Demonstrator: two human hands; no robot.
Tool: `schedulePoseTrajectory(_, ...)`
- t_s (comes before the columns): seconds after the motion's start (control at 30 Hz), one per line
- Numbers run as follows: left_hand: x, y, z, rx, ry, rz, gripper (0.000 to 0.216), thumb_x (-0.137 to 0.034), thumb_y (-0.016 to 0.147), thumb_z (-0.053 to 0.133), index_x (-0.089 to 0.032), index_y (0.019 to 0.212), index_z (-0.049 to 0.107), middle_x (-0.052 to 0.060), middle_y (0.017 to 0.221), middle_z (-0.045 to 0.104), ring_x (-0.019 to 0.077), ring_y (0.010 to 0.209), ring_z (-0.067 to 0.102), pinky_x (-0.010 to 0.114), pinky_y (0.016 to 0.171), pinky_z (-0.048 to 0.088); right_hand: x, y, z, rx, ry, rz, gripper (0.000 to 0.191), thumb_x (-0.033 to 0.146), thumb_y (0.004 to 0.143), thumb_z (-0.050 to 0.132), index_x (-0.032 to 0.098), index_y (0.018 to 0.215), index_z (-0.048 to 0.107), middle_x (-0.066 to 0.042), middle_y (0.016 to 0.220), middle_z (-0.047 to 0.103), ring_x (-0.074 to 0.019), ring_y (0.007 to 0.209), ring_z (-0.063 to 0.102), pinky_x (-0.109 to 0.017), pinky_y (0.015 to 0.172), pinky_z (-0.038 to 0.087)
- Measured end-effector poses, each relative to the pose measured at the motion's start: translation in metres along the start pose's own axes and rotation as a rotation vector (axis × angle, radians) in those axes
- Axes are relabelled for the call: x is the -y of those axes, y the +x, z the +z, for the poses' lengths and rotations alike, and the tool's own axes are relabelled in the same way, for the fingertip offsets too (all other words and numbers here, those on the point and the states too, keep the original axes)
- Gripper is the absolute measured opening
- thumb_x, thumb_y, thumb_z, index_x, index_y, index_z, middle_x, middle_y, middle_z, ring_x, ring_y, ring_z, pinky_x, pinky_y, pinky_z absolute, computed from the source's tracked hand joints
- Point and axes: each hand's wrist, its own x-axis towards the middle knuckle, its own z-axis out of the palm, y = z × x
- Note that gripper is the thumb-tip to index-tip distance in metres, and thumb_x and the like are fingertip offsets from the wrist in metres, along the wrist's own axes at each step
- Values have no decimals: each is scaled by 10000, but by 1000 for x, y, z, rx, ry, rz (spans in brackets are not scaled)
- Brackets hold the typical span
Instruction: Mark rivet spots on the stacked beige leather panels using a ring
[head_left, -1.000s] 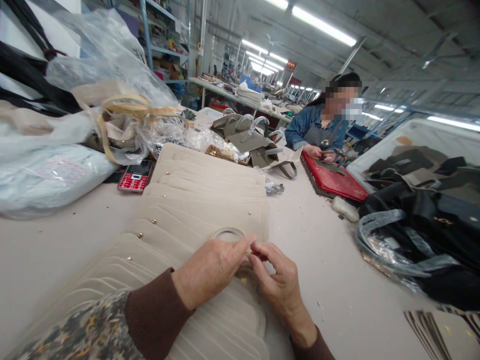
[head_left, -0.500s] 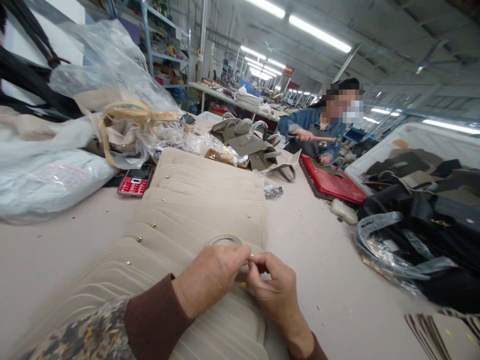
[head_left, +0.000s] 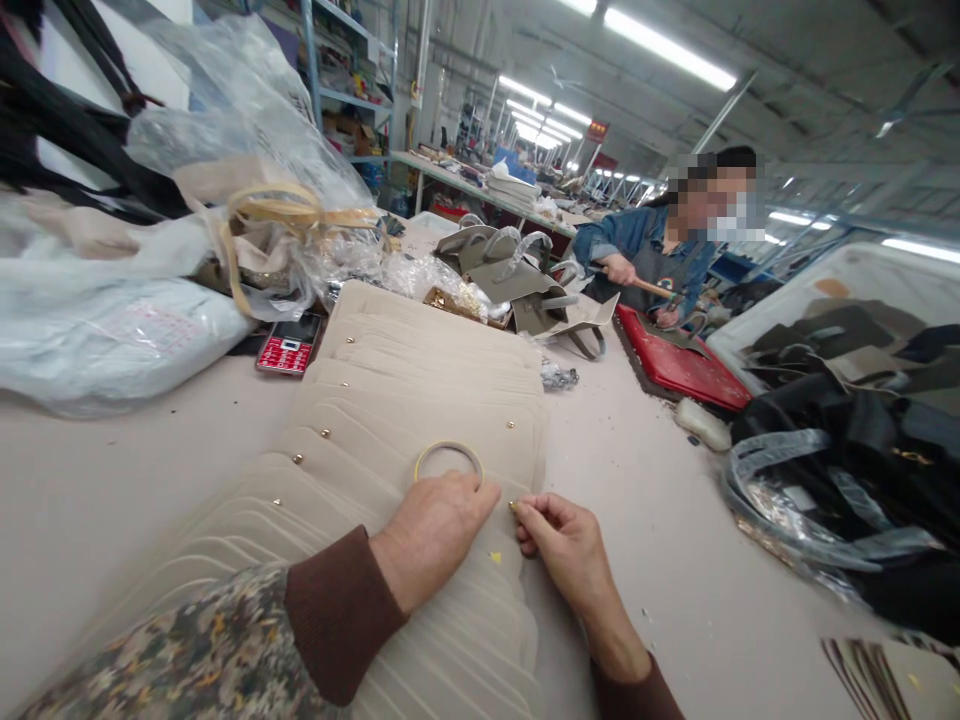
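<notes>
Right now, the fan of overlapping beige panels point(head_left: 420, 400) runs down the middle of the worktable point(head_left: 622, 460), and both hands work over its right part. The right hand point(head_left: 562, 545), at the fan's right edge, pinches a small gold-coloured stud point(head_left: 513, 506) between thumb and forefinger. The left hand point(head_left: 439, 530) lies over the fan, curled with its back up, apart from the right; its fingertips are hidden, so I can't tell whether it grips the yellow-edged ring point(head_left: 450, 446) just beyond its knuckles. A yellow scrap point(head_left: 495, 557) sits on the fan near both hands, and gold studs point(head_left: 298, 459) dot its left side. Left of the fan's far end is a red-keyed phone point(head_left: 289, 345); beyond its far right, a co-worker point(head_left: 637, 250) holds a wooden-handled tool point(head_left: 655, 288) over a red board point(head_left: 679, 365).
</notes>
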Motion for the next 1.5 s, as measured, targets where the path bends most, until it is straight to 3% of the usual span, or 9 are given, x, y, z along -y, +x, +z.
schedulePoseTrajectory(0.3, -1, -1, 5, 0, 8, 12, 210, -94, 941, 399, -170, 957, 594, 79, 895, 661, 235, 853, 631, 335, 710, 518, 6, 0, 15, -105, -501, -300, 224, 311, 838, 553, 184, 723, 696, -44, 676, 717, -175, 605, 645, -266, 610, 474)
schedulePoseTrajectory(0.47, 0, -1, 5, -32, 23, 26, 223, -66, 923, 400, -163, 926, 601, 85, 840, 657, 239, 797, 619, 321, 652, 485, 1, -2, 12, -204, -491, -320, 215, 313, 823, 607, 177, 988, 633, 12, 587, 673, -186, 549, 644, -272, 568, 476)
schedulePoseTrajectory(0.57, 0, -2, 2, -46, -11, 26, 232, -56, 920, 401, -156, 909, 611, 82, 818, 650, 235, 782, 614, 313, 638, 472, -2, -8, 6, -163, -406, -267, 193, 371, 861, 574, 191, 870, 641, 6, 571, 662, -175, 501, 620, -261, 507, 467)
schedulePoseTrajectory(0.67, 0, -3, 2, -57, -32, 29, 235, -46, 918, 408, -151, 900, 618, 75, 804, 648, 229, 769, 614, 312, 640, 475, -4, -14, 4, -113, -433, -320, 235, 355, 886, 546, 193, 790, 686, -41, 689, 719, -181, 603, 662, -266, 582, 493)
schedulePoseTrajectory(0.8, 2, -3, 6, -100, -12, 51, 219, -57, 925, 412, -151, 917, 610, 75, 827, 657, 236, 792, 617, 327, 666, 478, -6, -12, 12, -195, -597, -449, 235, 304, 888, 542, 180, 793, 719, -66, 767, 739, -196, 688, 675, -288, 668, 483)
schedulePoseTrajectory(1.0, 2, -1, 7, -60, -24, 69, 207, -66, 921, 403, -150, 913, 593, 85, 826, 648, 242, 796, 616, 336, 662, 479, -5, -2, 19, -238, -657, -487, 229, 264, 893, 544, 168, 770, 711, -58, 751, 729, -175, 683, 667, -268, 679, 465)
schedulePoseTrajectory(1.3, 9, -2, 3, -319, -217, 135, 151, -149, 964, 425, -196, 952, 568, 21, 842, 640, 170, 809, 614, 263, 719, 466, 16, -13, 1, 155, -634, -385, 231, 183, 822, 584, 184, 613, 682, 17, 571, 652, -128, 539, 577, -205, 521, 393)
schedulePoseTrajectory(1.43, 11, -2, 7, -358, -279, 163, 187, -168, 966, 458, -209, 1118, 560, 21, 903, 686, 158, 853, 653, 242, 751, 488, 20, -13, -6, 294, -546, -357, 212, 166, 799, 607, 178, 609, 701, 30, 545, 642, -114, 502, 548, -195, 473, 360)
schedulePoseTrajectory(1.5, 12, -2, 10, -346, -271, 178, 286, -180, 967, 478, -199, 1252, 502, 41, 954, 707, 172, 872, 672, 262, 762, 509, 20, -11, -8, 263, -481, -359, 206, 189, 826, 601, 178, 661, 723, 21, 589, 674, -120, 526, 570, -199, 491, 392)
